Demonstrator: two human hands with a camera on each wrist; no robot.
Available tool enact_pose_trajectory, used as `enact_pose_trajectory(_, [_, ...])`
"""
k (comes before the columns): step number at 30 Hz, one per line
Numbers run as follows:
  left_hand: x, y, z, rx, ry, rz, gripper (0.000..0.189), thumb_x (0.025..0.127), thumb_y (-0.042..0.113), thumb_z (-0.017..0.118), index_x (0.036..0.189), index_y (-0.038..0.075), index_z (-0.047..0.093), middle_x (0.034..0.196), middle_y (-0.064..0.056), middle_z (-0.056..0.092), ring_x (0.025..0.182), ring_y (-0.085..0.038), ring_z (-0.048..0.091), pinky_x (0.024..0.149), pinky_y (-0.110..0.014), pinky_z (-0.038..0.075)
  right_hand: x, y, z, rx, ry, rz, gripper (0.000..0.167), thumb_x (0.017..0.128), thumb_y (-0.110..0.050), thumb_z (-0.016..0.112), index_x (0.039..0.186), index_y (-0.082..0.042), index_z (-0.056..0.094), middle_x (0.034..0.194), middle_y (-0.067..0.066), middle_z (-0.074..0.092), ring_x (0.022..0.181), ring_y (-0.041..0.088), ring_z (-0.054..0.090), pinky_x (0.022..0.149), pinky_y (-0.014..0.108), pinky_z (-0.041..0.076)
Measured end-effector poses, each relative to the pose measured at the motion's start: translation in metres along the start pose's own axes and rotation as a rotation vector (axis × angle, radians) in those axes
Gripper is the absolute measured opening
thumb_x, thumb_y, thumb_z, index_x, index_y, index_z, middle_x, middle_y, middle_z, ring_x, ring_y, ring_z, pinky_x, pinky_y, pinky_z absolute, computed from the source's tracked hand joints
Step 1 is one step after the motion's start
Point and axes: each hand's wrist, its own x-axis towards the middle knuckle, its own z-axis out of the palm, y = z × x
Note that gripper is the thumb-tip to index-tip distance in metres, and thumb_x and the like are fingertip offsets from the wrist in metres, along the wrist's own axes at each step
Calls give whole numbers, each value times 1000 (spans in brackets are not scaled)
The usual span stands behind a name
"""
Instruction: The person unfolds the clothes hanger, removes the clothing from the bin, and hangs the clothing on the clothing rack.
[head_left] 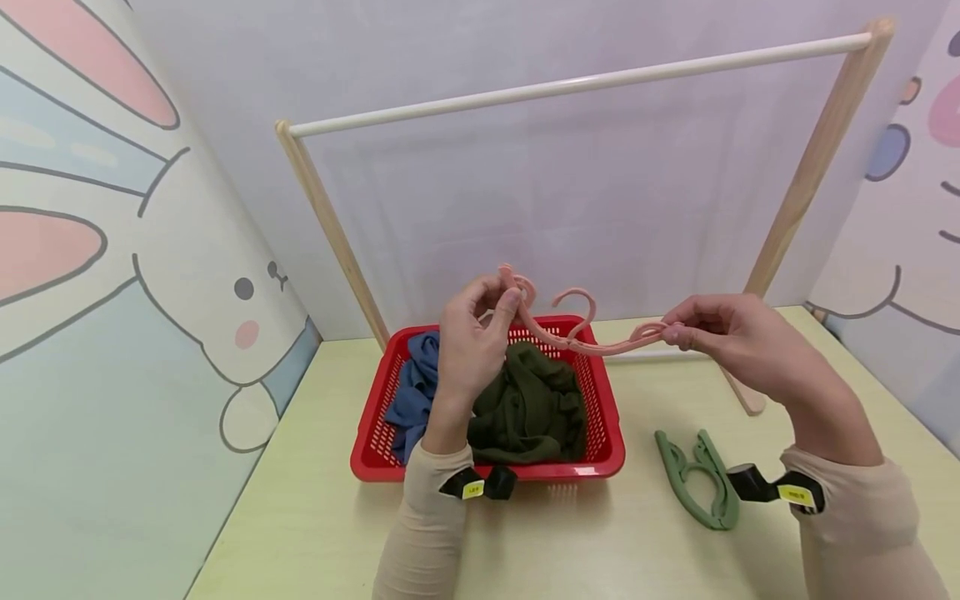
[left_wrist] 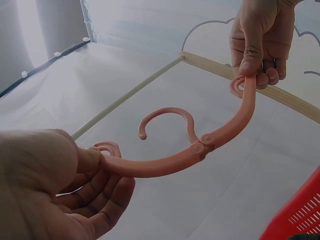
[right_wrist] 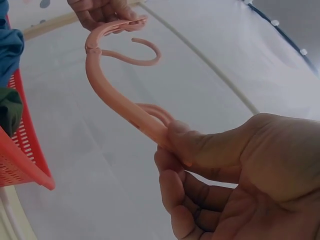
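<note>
A pink folding hanger (head_left: 592, 347) is spread out in the air, its hook (left_wrist: 170, 111) standing up from the hinged middle. My left hand (head_left: 474, 337) pinches one arm's end between thumb and fingers. At the other end, my right hand (head_left: 738, 337) pinches the tip, thumb against fingers, as the right wrist view shows. Below and behind the left hand sits a red basket (head_left: 360, 429) holding dark green cloth (head_left: 528, 408) and blue cloth (head_left: 412, 400). A green folding hanger (head_left: 697, 487), folded up, lies on the table near the right forearm.
Behind the basket stands a rack with a white bar (head_left: 585, 85) and wooden posts (head_left: 817, 158). The pale table (head_left: 292, 517) meets walls with cartoon rabbit drawings (head_left: 187, 292) at the sides.
</note>
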Motion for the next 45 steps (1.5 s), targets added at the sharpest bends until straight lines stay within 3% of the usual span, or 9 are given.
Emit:
enact_pose_trajectory(7, [3, -1, -11, 0, -46, -29, 19, 112, 14, 69, 118, -2, 75, 110, -18, 75, 98, -29, 72, 86, -28, 61, -1, 0, -4, 7, 81, 104, 21, 110, -25, 75, 124, -10, 82, 104, -11, 78, 97, 5, 67, 81, 18, 52])
enact_pose_trajectory(11, [3, -3, -24, 28, -85, -22, 16, 110, 14, 71, 115, -1, 74, 107, -17, 74, 92, -29, 68, 80, -27, 55, -3, 0, -6, 63, 105, 152, 30, 110, -30, 74, 131, -9, 80, 106, -18, 78, 99, 4, 68, 82, 17, 52])
enact_pose_trajectory(17, [4, -6, -40, 62, -183, -18, 13, 108, 13, 74, 113, 1, 75, 108, -15, 75, 90, -26, 69, 80, -26, 58, -7, -3, -8, 138, 165, 194, 40, 108, -40, 74, 133, -9, 80, 105, -18, 80, 101, 7, 68, 84, 18, 52])
enact_pose_trajectory(22, [4, -6, -47, 84, -264, -49, 14, 106, 13, 76, 113, 1, 77, 110, -13, 76, 92, -25, 72, 82, -27, 61, -8, -3, -9, 194, 230, 178, 36, 108, -36, 75, 130, -8, 81, 102, -18, 81, 100, 7, 67, 82, 18, 52])
enact_pose_trajectory(30, [4, -8, -48, 122, -355, -62, 12, 104, 14, 79, 106, 3, 74, 93, -10, 63, 80, -26, 63, 66, -28, 52, -7, -1, -8, 325, 307, 120, 18, 108, -15, 76, 122, -7, 84, 92, -14, 81, 89, 6, 70, 77, 14, 55])
enact_pose_trajectory(45, [4, -8, -46, 144, -382, -77, 10, 104, 14, 79, 107, 4, 78, 88, -8, 62, 77, -24, 61, 65, -28, 50, -5, -3, -4, 331, 305, 133, 17, 107, -15, 78, 120, -7, 83, 92, -11, 81, 89, 4, 72, 79, 13, 56])
